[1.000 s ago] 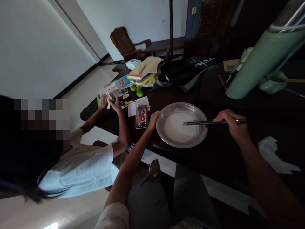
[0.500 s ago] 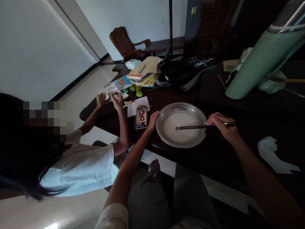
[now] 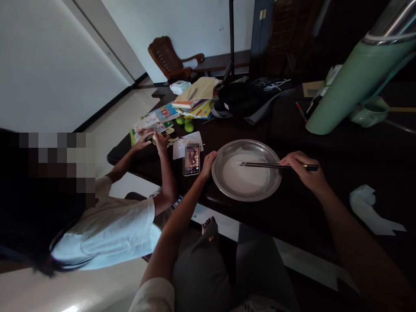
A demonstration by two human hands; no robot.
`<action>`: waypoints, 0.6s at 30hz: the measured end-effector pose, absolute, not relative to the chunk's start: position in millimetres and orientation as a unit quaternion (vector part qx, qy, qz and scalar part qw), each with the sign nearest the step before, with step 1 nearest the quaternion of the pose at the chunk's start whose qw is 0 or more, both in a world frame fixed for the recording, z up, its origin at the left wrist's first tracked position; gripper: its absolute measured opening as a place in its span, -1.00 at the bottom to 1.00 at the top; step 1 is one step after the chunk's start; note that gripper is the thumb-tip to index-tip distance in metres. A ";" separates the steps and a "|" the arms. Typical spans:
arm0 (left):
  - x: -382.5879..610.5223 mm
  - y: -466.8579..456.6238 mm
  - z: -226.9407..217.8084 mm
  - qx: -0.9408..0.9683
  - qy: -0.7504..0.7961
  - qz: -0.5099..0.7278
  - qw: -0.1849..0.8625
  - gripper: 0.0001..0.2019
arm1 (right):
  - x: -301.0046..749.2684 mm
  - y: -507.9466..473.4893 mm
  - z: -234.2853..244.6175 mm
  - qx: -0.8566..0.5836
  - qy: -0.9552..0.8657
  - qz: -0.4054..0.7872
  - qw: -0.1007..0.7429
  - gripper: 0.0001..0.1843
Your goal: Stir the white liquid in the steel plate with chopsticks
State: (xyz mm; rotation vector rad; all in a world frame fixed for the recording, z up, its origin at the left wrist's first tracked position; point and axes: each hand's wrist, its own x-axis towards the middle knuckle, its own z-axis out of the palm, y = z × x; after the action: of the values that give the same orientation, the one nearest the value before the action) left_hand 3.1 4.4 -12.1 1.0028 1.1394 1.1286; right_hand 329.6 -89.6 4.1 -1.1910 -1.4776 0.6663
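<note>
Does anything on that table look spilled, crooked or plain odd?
Mainly one thing: a loose, ragged-edged white scrap lies on the table, right of the bowl. The flask looks tilted, though that may be the camera angle. No spill shows around the bowl, but the dim light could hide one.

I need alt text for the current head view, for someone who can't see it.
A person's right hand holds dark chopsticks, tips at the whitish liquid in a metal basin, while the left hand touches its rim. On the dark table, a lit phone lies nearby; another person's hands are beyond it, near green fruits.
</note>
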 end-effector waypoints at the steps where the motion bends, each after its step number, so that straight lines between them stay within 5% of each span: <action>1: 3.1 4.7 -12.3 0.429 0.490 0.485 0.584 -0.56 | 331.2 -89.9 4.0 -0.503 -0.610 0.274 0.547 -0.52; 18: 1.2 5.0 -14.9 0.453 0.473 0.484 0.581 -0.55 | 331.1 -88.3 2.4 -0.475 -0.648 0.305 0.511 -0.55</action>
State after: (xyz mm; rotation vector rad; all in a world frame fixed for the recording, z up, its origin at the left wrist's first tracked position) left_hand 1.2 5.0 -14.9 1.0580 1.1041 1.1298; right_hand 331.1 -88.3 2.4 -1.1441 -1.5584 0.7346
